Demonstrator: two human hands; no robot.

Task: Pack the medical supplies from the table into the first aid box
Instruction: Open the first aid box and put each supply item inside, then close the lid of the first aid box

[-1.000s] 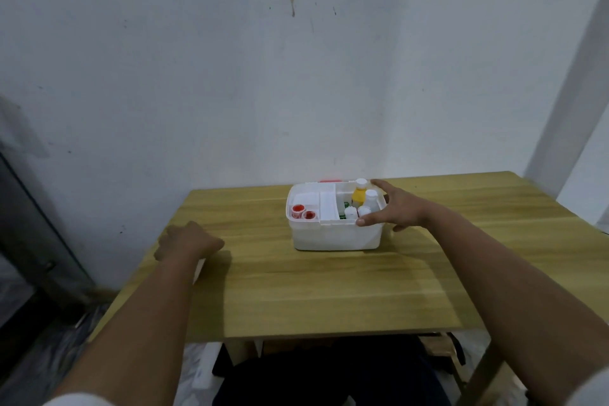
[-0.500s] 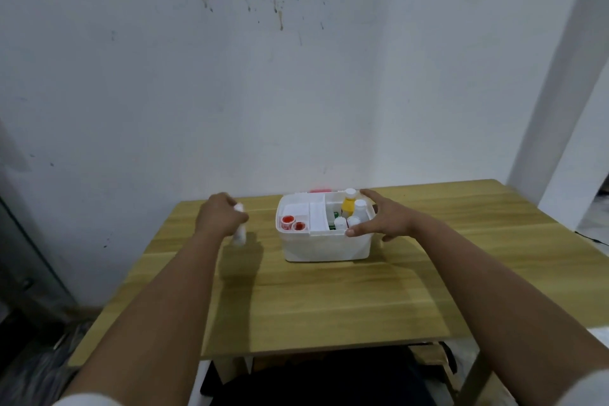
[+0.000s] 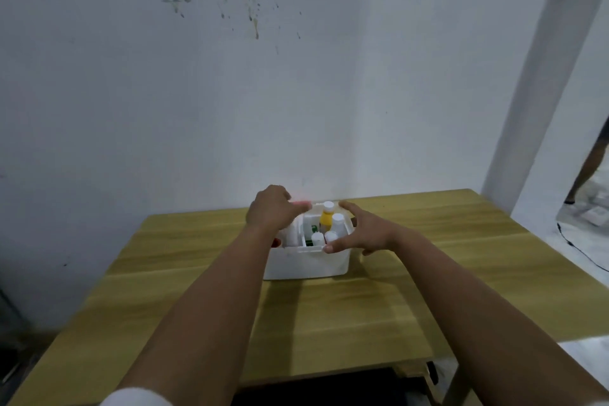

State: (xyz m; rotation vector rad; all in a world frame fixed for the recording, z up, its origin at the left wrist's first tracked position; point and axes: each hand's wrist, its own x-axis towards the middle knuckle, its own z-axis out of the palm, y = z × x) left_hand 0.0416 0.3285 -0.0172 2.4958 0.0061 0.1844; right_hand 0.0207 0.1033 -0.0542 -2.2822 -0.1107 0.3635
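The white first aid box (image 3: 306,264) stands open at the middle back of the wooden table (image 3: 329,323). Its right half holds a yellow bottle (image 3: 326,219) with a white cap and several small white bottles (image 3: 337,224). A red cap (image 3: 276,243) shows at the left end. My left hand (image 3: 268,211), blurred by motion, hovers over the box's left compartment with a small white bottle (image 3: 291,234) hanging below its fingers. My right hand (image 3: 365,234) clasps the box's right end, thumb on the front rim and fingers at the far corner.
A white wall rises straight behind the table. A white pillar stands at the right, and past it a person's leg (image 3: 590,171) and a black cable (image 3: 580,250) lie on the floor. The table's front edge is near my body.
My left hand has carried the white bottle from the table's left side rightward to above the box. My right hand has stayed on the box's right end. The camera has tilted upward.
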